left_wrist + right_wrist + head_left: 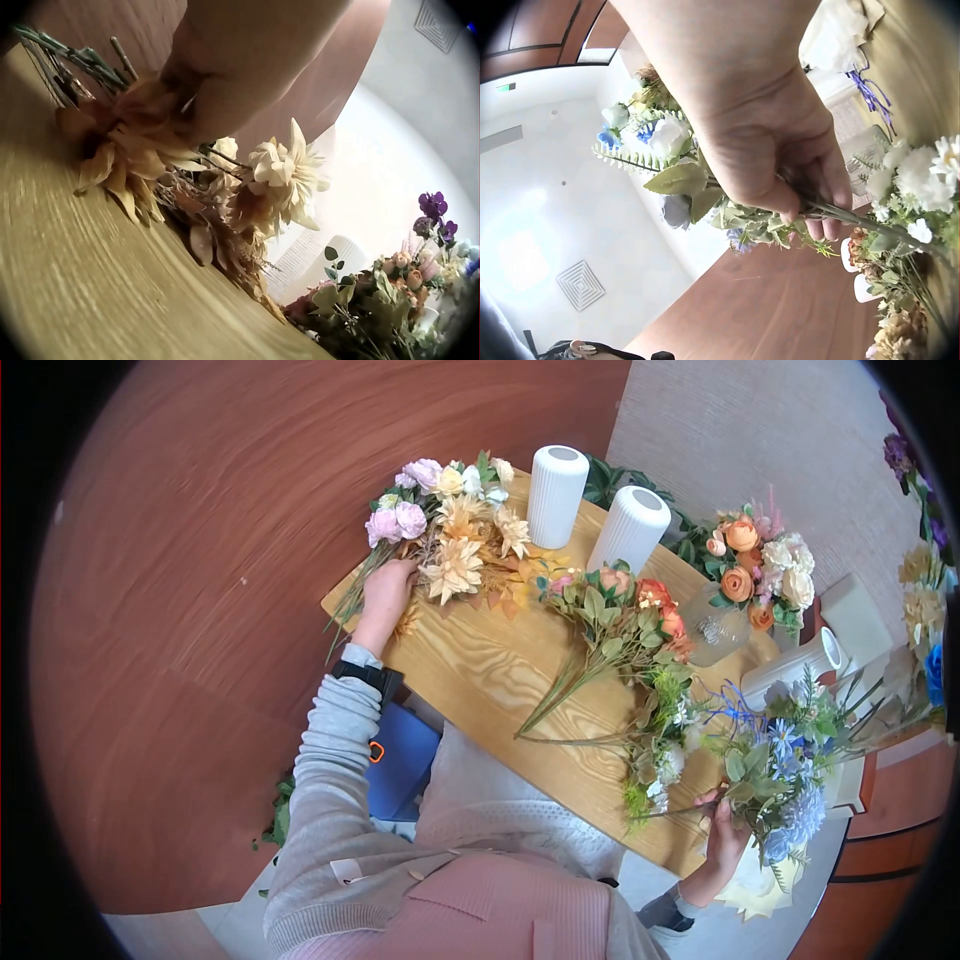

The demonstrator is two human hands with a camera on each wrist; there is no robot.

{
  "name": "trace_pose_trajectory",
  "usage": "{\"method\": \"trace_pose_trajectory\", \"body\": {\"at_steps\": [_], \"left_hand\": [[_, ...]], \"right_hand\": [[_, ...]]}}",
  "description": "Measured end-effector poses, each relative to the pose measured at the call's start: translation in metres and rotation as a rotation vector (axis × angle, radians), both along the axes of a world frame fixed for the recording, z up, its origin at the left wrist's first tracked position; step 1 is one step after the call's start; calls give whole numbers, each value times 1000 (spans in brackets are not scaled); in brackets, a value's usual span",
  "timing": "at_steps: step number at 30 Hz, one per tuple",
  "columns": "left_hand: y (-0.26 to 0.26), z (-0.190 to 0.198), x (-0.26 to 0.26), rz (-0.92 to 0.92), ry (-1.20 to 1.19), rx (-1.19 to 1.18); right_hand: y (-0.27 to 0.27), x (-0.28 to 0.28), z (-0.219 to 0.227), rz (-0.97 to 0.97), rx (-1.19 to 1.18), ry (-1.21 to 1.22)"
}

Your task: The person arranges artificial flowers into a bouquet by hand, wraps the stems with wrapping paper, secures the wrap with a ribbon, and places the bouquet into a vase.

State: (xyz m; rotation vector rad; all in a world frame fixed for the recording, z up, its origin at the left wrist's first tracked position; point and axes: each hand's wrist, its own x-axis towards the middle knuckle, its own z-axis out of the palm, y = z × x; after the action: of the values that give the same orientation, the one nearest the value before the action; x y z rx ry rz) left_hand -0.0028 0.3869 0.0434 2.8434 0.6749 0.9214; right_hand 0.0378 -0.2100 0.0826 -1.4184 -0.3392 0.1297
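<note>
Left hand (385, 592) resting with fingers curled on the stems of the cream-and-pink artificial flower bunch (447, 525) at the far left corner of the light wooden counter (480, 670), right hand (722, 838) pinching the green stems of the blue-and-white flower bunch (785, 760) at the near right edge, well apart.

The wooden table (480, 670) is pale yellow with a streaked grain; at its far left corner lie pink roses (395, 520) and cream dahlias (455, 565). Two ribbed white vases (555, 495) stand at the far edge. Near the right edge, the blue-and-white bouquet (785, 780) has green leaves.
</note>
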Motion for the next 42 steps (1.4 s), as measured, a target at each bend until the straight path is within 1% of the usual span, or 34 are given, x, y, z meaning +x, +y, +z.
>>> {"method": "trace_pose_trajectory", "body": {"at_steps": [2, 5, 8, 10, 11, 13, 14, 16, 20, 23, 25, 26, 28, 29, 30, 32, 33, 35, 36, 38, 40, 42], "left_hand": [[0, -3, 1, -22, -16, -4], [-9, 4, 3, -2, -86, 0], [-16, 10, 3, -37, -128, -68], [-15, 8, 4, -178, -138, -137], [-15, 7, 4, -177, -137, -139], [-24, 17, 5, -177, -101, -302], [-26, 20, 7, -179, -100, -303], [-29, 23, 12, -314, -88, -504], [-35, 25, 18, -358, -72, -514], [-36, 19, 20, -368, -40, -495], [-36, 16, 20, -466, 48, -339], [-34, 17, 18, -467, 48, -340], [-30, 23, 10, -550, 59, -421], [-22, 22, 8, -532, 29, -457], [-8, 13, 5, -447, -38, -455], [12, 7, -3, -177, -114, -356], [16, 10, -11, -174, -112, -358], [22, 17, -27, 10, -13, -289], [22, 19, -35, 16, -9, -290], [23, 20, -48, 125, 36, -262], [27, 15, -59, 151, 86, -227], [28, 11, -64, 230, 234, -244]], "right_hand": [[1, -1, 0, -11, -11, 22], [0, -1, -1, -17, -25, 39], [1, -1, -2, -11, -19, 39], [3, -2, -1, -9, -10, 41], [5, -2, 0, -8, 2, 41], [4, -2, 1, -9, 13, 41], [3, -2, 0, -3, -16, 64], [2, -2, -2, 0, -45, 86], [5, -3, 2, 24, -45, 64], [4, -3, 2, 22, -59, 58], [5, -4, 1, 8, -72, 56], [6, -4, 1, -10, -49, 52], [6, -4, 2, -29, -26, 49], [5, -4, 1, -33, -31, 47], [5, -4, 0, -37, -35, 45], [6, -5, 3, -30, -42, 49], [7, -5, 4, -22, -46, 51], [7, -4, 3, -17, -50, 56], [7, -4, 3, -15, -53, 58], [10, -4, 3, -9, -47, 58], [11, -4, 2, -1, -42, 58], [11, -3, 1, -3, -82, 50]]}}
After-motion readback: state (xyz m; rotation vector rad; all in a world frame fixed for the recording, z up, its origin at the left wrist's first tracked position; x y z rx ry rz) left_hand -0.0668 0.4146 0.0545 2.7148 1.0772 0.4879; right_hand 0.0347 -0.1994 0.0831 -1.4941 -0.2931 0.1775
